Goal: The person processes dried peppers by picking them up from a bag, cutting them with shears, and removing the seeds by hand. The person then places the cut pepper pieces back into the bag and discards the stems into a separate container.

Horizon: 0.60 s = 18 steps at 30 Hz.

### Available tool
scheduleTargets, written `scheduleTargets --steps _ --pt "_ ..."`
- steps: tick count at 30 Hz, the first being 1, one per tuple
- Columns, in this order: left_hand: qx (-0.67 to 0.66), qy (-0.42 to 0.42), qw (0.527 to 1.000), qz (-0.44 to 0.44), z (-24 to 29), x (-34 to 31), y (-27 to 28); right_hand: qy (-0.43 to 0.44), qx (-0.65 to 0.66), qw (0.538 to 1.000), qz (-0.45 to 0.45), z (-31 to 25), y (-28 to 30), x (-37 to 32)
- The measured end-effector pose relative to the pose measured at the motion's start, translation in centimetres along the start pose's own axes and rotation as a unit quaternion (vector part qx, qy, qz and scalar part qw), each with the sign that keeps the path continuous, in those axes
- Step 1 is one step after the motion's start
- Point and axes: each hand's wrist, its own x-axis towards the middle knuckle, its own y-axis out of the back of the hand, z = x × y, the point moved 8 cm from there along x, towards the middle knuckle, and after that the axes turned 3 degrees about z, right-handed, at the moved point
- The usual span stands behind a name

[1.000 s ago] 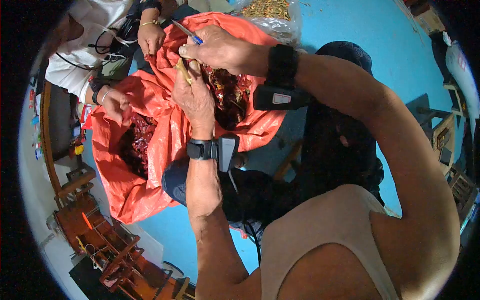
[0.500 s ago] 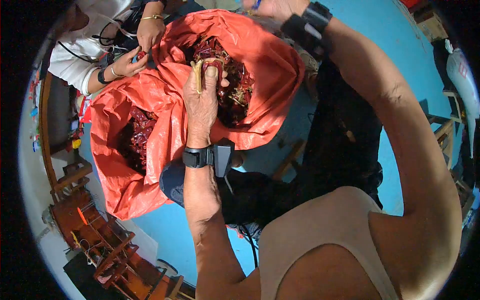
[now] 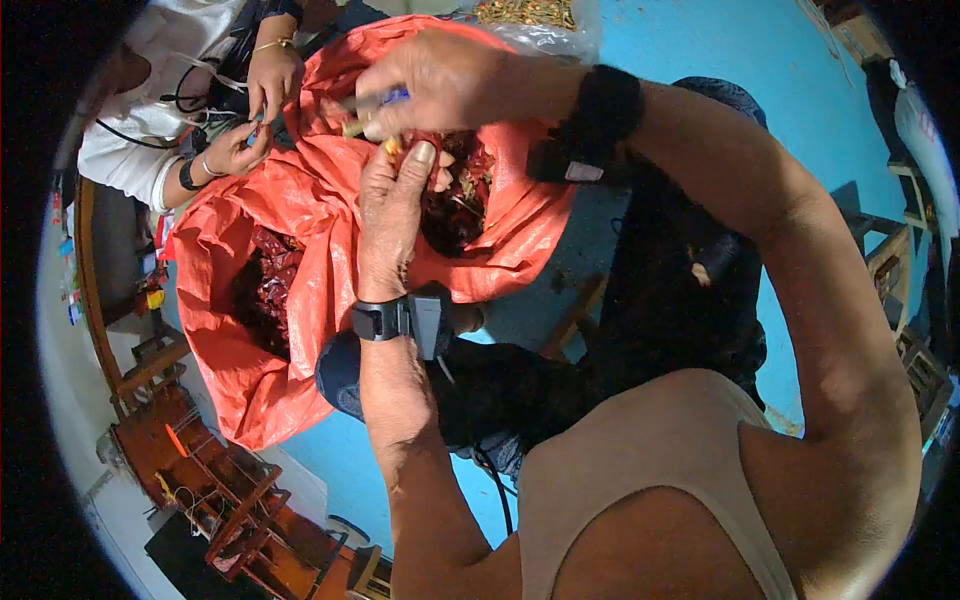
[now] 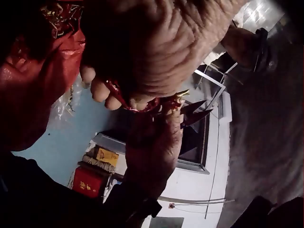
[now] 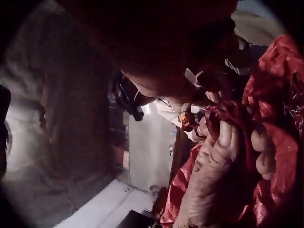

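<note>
My left hand (image 3: 393,205) grips dried red chili peppers (image 5: 228,114), thumb on top, over the right-hand orange-red sack (image 3: 540,215). Yellowish stem ends (image 3: 392,146) poke out beside the thumb. Just above, my right hand (image 3: 435,85) holds blue-handled scissors (image 3: 397,95), blurred in the head view. In the left wrist view, two pointed blades (image 4: 197,115) stick out past the right hand, spread apart. At the right thumb, a pale stem piece (image 3: 354,128) shows close to the left fingertips. Both hands nearly meet.
A second orange-red sack (image 3: 210,350) of red chilies (image 3: 268,285) stands on the left. Across from me, another person's hands (image 3: 245,145) meet over a small item. A clear bag of stems (image 3: 530,14) lies on the blue floor (image 3: 690,45). Wooden furniture (image 3: 200,500) stands lower left.
My right hand swung away to the upper right half a second ago and is now back at the left hand, which kept its chilies. The other person's hands have come together.
</note>
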Motion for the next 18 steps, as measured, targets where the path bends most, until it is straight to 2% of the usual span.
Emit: scheduleTargets --steps 1,3,4,7,9,11,12,14,15,17,18 --pt "0.000 0.000 1.000 0.000 0.3 0.0 0.0 -0.001 0.000 1.000 0.000 0.5 0.3 0.3" --pt "0.026 0.006 1.000 -0.011 0.6 0.1 0.0 -0.076 0.055 0.995 -0.018 2.4 0.4 0.8" --pt "0.022 0.006 1.000 -0.006 0.3 0.2 0.1 -0.074 0.055 0.996 -0.019 1.8 0.9 0.9" --pt "0.025 0.000 1.000 -0.007 0.1 0.1 0.3 -0.309 0.111 0.944 -0.007 2.8 2.9 -0.6" --pt "0.021 -0.002 1.000 -0.010 0.4 -0.1 0.4 -0.305 0.161 0.938 0.019 3.4 2.3 -0.8" --pt "0.033 -0.006 0.999 -0.014 0.3 -0.1 0.5 -0.300 0.283 0.908 0.072 4.3 1.7 -0.9" --pt "0.033 -0.009 0.999 -0.014 0.4 0.0 0.5 -0.299 0.281 0.909 0.071 5.2 1.1 -0.7" --pt "0.052 -0.002 0.999 -0.010 0.4 -0.4 0.7 -0.097 0.260 0.950 0.144 3.8 1.6 0.8" --pt "0.052 -0.001 0.999 -0.009 0.5 -0.4 0.7 -0.097 0.261 0.950 0.143 4.1 1.2 1.0" --pt "0.053 -0.021 0.998 -0.004 0.9 -0.4 0.7 -0.169 0.253 0.934 0.185 5.5 1.3 0.8" --pt "0.053 -0.022 0.998 -0.006 0.9 -0.6 0.6 -0.169 0.252 0.934 0.186 5.7 1.6 0.8"
